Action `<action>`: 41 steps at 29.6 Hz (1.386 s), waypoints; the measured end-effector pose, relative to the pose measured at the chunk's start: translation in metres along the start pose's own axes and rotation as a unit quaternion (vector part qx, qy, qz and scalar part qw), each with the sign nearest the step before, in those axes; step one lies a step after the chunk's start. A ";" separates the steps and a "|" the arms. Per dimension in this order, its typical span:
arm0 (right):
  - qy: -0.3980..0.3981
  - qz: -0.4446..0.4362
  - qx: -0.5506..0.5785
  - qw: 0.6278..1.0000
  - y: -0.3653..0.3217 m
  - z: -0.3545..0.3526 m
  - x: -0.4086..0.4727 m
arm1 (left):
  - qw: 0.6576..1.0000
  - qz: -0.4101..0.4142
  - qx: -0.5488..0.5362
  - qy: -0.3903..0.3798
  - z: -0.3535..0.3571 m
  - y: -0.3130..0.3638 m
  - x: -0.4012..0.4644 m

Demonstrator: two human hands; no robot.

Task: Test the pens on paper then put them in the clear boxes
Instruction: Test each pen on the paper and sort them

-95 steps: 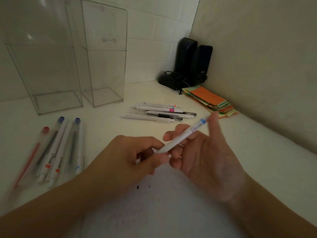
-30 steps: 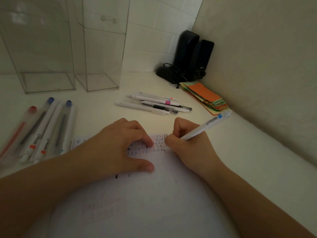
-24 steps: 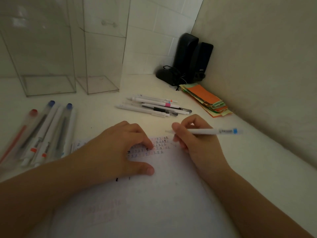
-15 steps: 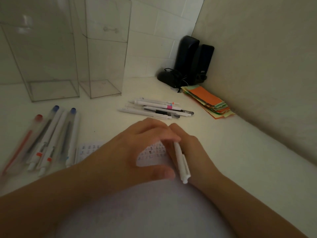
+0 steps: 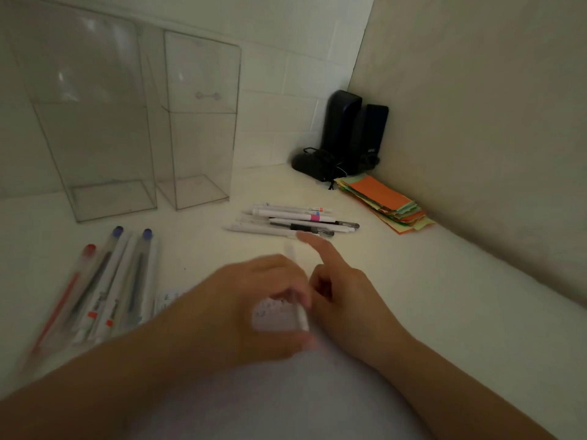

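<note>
A white pen (image 5: 301,315) stands nearly upright between my two hands, over the white paper (image 5: 286,395). My left hand (image 5: 251,306) has its fingers closed around the pen's middle. My right hand (image 5: 346,296) is just right of it, index finger stretched out and the other fingers loosely curled; motion blur hides whether it touches the pen. Two tall clear boxes (image 5: 95,138) (image 5: 200,122) stand empty at the back left. Several capped pens (image 5: 111,281) lie at the left, and several white pens (image 5: 295,220) lie beyond my hands.
A stack of coloured paper slips (image 5: 387,201) lies by the right wall. Two black speakers (image 5: 352,134) with a cable sit in the back corner. The wall runs close along the right side.
My right hand wrote with the pen, then swung it round. My left hand came over and closed on it, and my right index finger lifted away. The view tilted up slightly.
</note>
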State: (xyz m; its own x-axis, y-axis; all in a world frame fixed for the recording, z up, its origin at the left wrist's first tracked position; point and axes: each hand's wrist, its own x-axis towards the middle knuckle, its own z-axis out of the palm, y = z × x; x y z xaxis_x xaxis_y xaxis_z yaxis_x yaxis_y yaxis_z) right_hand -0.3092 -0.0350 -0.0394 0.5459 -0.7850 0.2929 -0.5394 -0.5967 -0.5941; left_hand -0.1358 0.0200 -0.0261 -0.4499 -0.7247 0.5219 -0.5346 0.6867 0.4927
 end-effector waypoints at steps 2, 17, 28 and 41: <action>0.000 0.029 -0.014 0.999 0.000 -0.002 -0.002 | 0.998 -0.060 0.022 0.004 -0.010 -0.013 -0.004; -0.075 0.030 -0.192 0.978 -0.009 -0.024 0.022 | 0.942 -0.174 0.285 0.036 -0.014 -0.038 -0.014; -0.046 -0.013 -0.296 0.954 0.014 -0.003 0.073 | 0.927 -0.201 0.316 0.004 -0.006 -0.026 -0.010; 0.075 0.059 0.045 0.994 -0.029 -0.036 -0.011 | 0.954 -0.055 0.288 0.059 0.005 -0.017 -0.007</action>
State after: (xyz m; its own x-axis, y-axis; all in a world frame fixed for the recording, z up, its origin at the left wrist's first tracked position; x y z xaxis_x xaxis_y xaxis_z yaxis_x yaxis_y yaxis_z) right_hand -0.3223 -0.0150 0.0015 0.3763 -0.8685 0.3226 -0.5307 -0.4874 -0.6934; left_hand -0.1267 0.0125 -0.0413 -0.3031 -0.7558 0.5805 -0.8936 0.4370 0.1024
